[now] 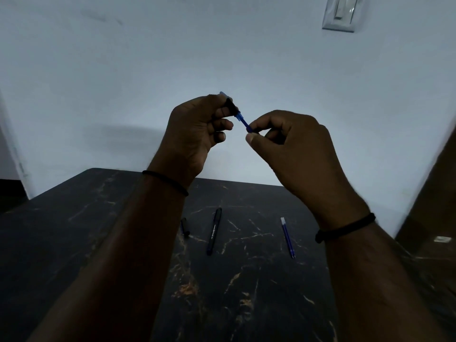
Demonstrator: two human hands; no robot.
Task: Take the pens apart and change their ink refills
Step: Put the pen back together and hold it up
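Fingers (pixel 223 124) of your left hand (pixel 195 134) are curled shut around a black pen barrel (pixel 230 106), with a pale blue tip poking out above the fist. Your right hand (pixel 293 149) pinches the lower end of a blue refill (pixel 244 122) between thumb and forefinger, closed tight on it; the refill runs diagonally from that pinch up into the barrel's mouth. Both hands are raised well above the desk (pixel 98 230), in front of the pale wall.

Down on the desk (dark stone look, with tan veins) you have 3 loose pieces. A whole black pen (pixel 213 231) lies nearly upright in view, between your forearms. Just to its left, a short dark pen part (pixel 184 227) sits partly hidden by your left forearm, so you cannot tell what it is exactly. Well to the right lies a spare blue refill (pixel 287 237), its white end pointing away from you. None of the 3 touch each other.

You wear a black band (pixel 165 181) on the left wrist and another band (pixel 345 228) on the right. A wall switch (pixel 341 13) sits at upper right.
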